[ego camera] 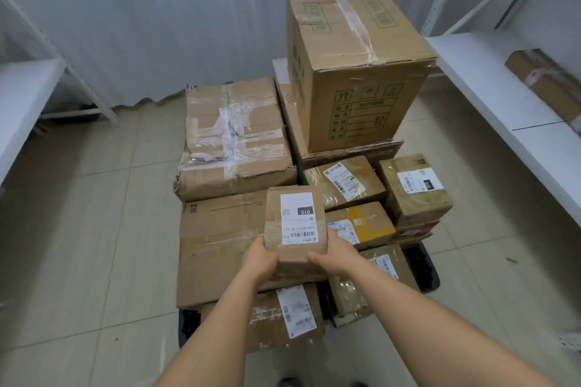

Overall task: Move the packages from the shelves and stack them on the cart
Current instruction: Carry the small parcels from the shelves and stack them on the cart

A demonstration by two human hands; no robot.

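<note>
Here the left hand (259, 258) and right hand (334, 251) clasp a small labelled package (295, 223) by its near end, held over the wide flat box (220, 245) on the loaded cart (424, 270). Set too near that box's right edge, it could tip into the gap beside the smaller parcels (358, 223), or slip from so shallow a hold

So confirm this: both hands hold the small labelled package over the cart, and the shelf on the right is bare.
Not quite. Both hands, left hand and right hand, do hold the small labelled package over the cart, but the right shelf still carries a brown package, as the head view shows.
</note>
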